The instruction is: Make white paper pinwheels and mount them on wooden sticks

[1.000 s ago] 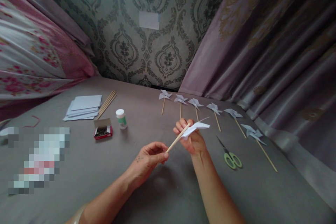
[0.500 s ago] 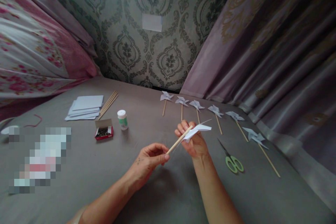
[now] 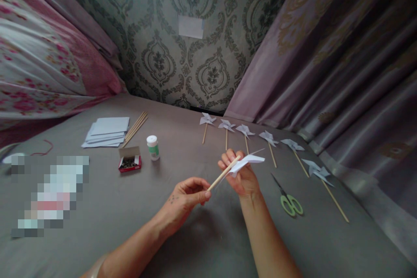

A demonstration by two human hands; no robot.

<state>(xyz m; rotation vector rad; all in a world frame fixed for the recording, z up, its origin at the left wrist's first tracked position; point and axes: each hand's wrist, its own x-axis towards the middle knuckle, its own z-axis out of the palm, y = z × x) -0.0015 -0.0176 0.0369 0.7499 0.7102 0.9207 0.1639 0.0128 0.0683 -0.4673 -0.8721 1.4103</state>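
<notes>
My left hand (image 3: pixel 190 196) pinches the lower end of a pale wooden stick (image 3: pixel 221 174) between thumb and fingers. At the stick's upper end is a white paper pinwheel (image 3: pixel 246 163), seen nearly edge-on. My right hand (image 3: pixel 243 176) is closed around that end behind the pinwheel, its fingertips at the stick's tip. Part of the right hand's grip is hidden by the paper. Both hands are held above the grey cloth surface (image 3: pixel 156 230). Green-handled scissors (image 3: pixel 288 197) lie to the right of my right forearm.
Several finished-looking pinwheels (image 3: pixel 315 171) lie in a row at the back and right. Toward the left are stacked white paper (image 3: pixel 109 127), wooden sticks (image 3: pixel 135 128), a small red box (image 3: pixel 129 161) of dark pieces, and a white-capped bottle (image 3: pixel 153 147). Curtains (image 3: pixel 325 74) hang on the right.
Both hands keep the same hold on the pinwheel and stick, which have barely moved. The view has shifted very slightly.
</notes>
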